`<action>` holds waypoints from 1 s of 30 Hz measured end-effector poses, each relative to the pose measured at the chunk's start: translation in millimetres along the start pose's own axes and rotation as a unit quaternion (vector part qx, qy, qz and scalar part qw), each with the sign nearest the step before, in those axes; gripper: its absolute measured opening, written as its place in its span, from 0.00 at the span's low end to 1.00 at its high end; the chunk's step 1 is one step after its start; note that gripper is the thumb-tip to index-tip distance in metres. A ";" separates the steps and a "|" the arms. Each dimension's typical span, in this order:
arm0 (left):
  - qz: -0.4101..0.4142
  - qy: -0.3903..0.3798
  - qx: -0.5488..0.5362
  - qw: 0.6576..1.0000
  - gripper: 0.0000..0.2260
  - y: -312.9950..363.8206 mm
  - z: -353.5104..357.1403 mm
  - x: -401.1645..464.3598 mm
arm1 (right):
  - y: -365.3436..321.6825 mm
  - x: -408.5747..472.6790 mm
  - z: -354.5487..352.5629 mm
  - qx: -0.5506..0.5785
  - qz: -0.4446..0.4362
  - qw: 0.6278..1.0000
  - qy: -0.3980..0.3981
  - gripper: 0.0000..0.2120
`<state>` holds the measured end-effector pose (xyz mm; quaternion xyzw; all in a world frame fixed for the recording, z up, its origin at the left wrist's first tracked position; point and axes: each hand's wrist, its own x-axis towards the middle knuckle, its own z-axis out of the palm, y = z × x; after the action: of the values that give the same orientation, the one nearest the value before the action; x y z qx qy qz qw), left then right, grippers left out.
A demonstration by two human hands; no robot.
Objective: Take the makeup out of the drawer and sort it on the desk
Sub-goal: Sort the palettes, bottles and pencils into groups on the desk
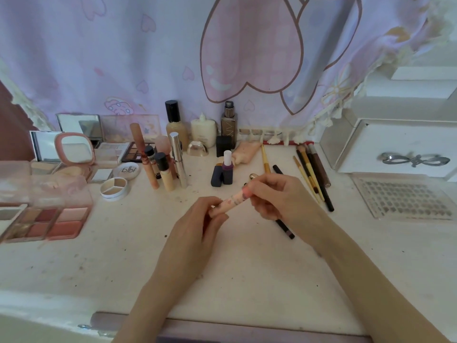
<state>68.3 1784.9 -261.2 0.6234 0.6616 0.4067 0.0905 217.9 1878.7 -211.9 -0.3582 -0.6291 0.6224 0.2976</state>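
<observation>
Both of my hands hold one pale pink makeup tube (232, 200) above the middle of the white desk (247, 263). My left hand (197, 226) pinches its lower end. My right hand (272, 196) grips its upper end, where a gold tip pokes out above the fingers. A black pencil (284, 225) lies on the desk under my right hand. The open drawer (173, 328) shows only as a strip at the bottom edge, its inside hidden by my arms.
Eyeshadow palettes (47, 219) and compacts crowd the left side. Concealer tubes (165, 169) and foundation bottles (175, 125) stand behind the centre, with dark lipsticks (222, 172). Several brushes and pencils (311, 172) lie at the right, beside a clear tray (403, 196) and a white drawer box (395, 149).
</observation>
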 end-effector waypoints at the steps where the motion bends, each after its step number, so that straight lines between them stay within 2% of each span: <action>1: 0.001 0.008 -0.002 1.000 0.08 -0.9 0.1 -1.0 | 2.0 0.1 3.5 0.036 0.012 0.999 0.002 0.06; 5: 0.018 0.013 0.038 0.999 0.11 -3.1 1.2 -2.6 | 12.4 -3.7 7.3 0.043 0.032 0.998 -0.028 0.11; 8: -0.003 0.007 0.054 0.998 0.14 -0.5 0.4 -1.6 | 15.7 -6.4 8.7 0.021 0.009 0.999 -0.040 0.07; 11: -0.031 0.001 0.019 0.999 0.11 3.3 -0.7 0.6 | 17.5 -6.1 10.5 -0.023 -0.033 0.999 -0.035 0.05; 16: -0.089 0.007 -0.045 0.995 0.17 5.0 -5.9 2.5 | 18.2 -6.9 6.3 -0.101 -0.065 0.990 -0.078 0.06; 19: -0.098 0.029 -0.075 0.992 0.17 3.9 -8.4 1.7 | 28.2 -9.3 12.8 -0.262 -0.135 0.953 -0.071 0.02; 20: -0.083 0.017 -0.055 0.995 0.15 2.8 -7.5 1.1 | 32.2 -10.3 16.0 -0.307 -0.157 0.936 -0.066 0.03; 22: -0.043 -0.016 0.015 0.999 0.14 1.5 -4.9 -0.3 | 41.1 -10.8 22.0 -0.383 -0.207 0.898 -0.059 0.14; 25: -0.034 -0.024 0.037 0.998 0.14 2.4 -3.6 -0.2 | 44.4 -11.5 27.1 -0.409 -0.234 0.880 -0.061 0.22; 30: -0.050 -0.029 0.013 0.998 0.17 -1.1 -3.0 -0.8 | 42.6 -14.7 27.1 -0.442 -0.244 0.860 -0.069 0.23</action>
<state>65.8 1783.0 -260.4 0.6020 0.6947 0.3746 0.1214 207.4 1849.9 -254.6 -0.2432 -0.9244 0.2092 0.2065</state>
